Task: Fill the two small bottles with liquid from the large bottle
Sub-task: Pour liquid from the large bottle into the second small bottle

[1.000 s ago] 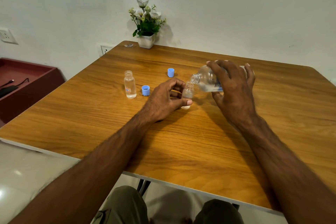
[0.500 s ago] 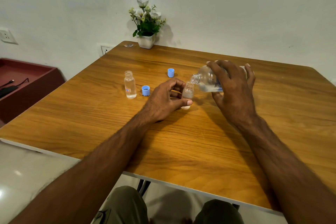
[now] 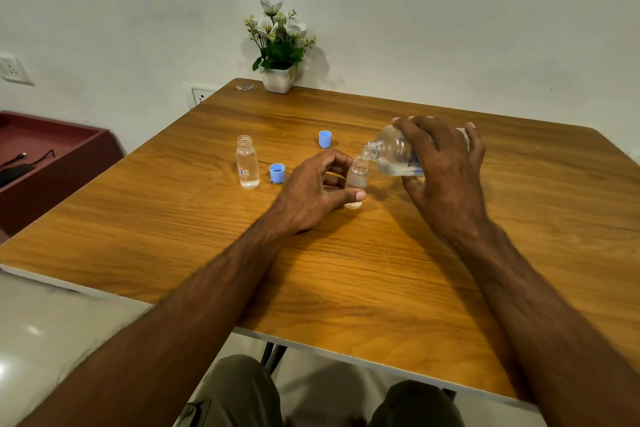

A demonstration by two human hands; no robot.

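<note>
My right hand grips the large clear bottle, tipped on its side with its open mouth just above the neck of a small clear bottle. That small bottle stands upright on the wooden table, held near its base between thumb and fingers of my left hand. A second small bottle, uncapped with clear liquid inside and a small label, stands alone to the left. Two blue caps lie on the table: one beside the left bottle, one farther back.
A white pot of artificial flowers stands at the table's far edge by the wall. A dark red cabinet with a black cable sits left of the table. My knees show below the near table edge.
</note>
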